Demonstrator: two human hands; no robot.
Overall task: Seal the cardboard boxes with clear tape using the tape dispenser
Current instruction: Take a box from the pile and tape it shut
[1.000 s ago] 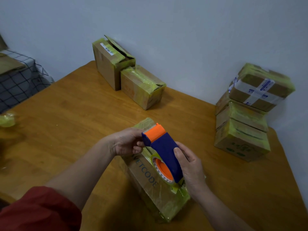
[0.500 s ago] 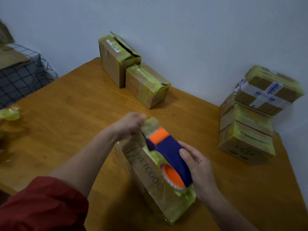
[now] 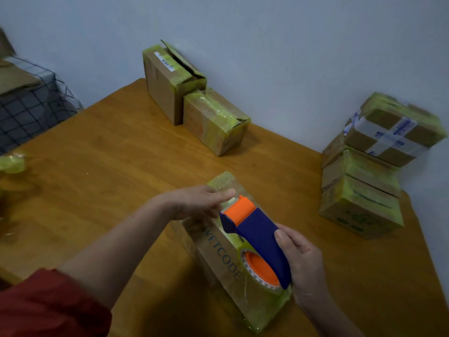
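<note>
A cardboard box (image 3: 226,268) printed VETCODE lies on the wooden table (image 3: 109,166), wrapped in yellowish clear tape. On its top sits a blue and orange tape dispenser (image 3: 257,237) with a tape roll. My right hand (image 3: 301,263) grips the dispenser's blue body from the right. My left hand (image 3: 201,203) lies with straight fingers on the box's far top, just beyond the orange front of the dispenser, pressing the tape there.
Two taped boxes (image 3: 194,103) stand against the back wall. A stack of three taped boxes (image 3: 369,166) sits at the table's right edge. A crumpled wad of tape (image 3: 12,161) lies far left. A checked cloth (image 3: 29,103) covers something beyond the left edge.
My left hand left the dispenser's front, reached over the box's far end and now lies flat on it. The dispenser slid slightly towards me along the box.
</note>
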